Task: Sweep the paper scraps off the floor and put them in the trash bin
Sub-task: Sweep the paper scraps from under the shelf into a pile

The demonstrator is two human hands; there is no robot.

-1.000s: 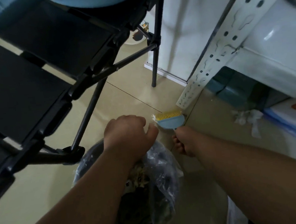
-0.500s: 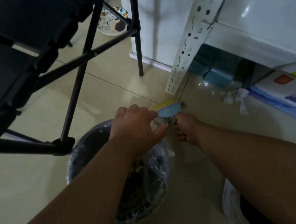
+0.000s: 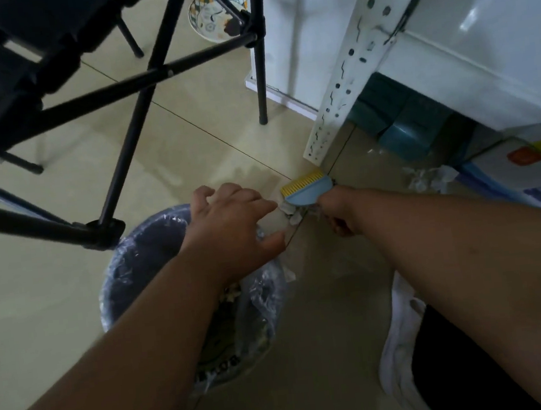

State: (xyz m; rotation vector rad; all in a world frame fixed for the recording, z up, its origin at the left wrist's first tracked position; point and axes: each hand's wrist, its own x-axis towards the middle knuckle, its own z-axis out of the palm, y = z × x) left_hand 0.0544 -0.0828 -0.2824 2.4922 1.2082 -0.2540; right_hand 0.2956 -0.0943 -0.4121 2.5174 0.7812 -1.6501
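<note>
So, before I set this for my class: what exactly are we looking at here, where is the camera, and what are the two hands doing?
There is no machine here. The picture comes from a wide-angle camera worn on a person's head, looking down at their own bare arms and the floor.

The right hand grips a small blue brush with yellow bristles, its head close over a few white paper scraps on the tiled floor. The left hand is open, holds nothing and reaches toward those scraps.

Below the left arm stands a round trash bin lined with a clear plastic bag, with some waste already in it. More crumpled paper lies further right, near some printed boxes. The black bars at upper left are a folding frame.
</note>
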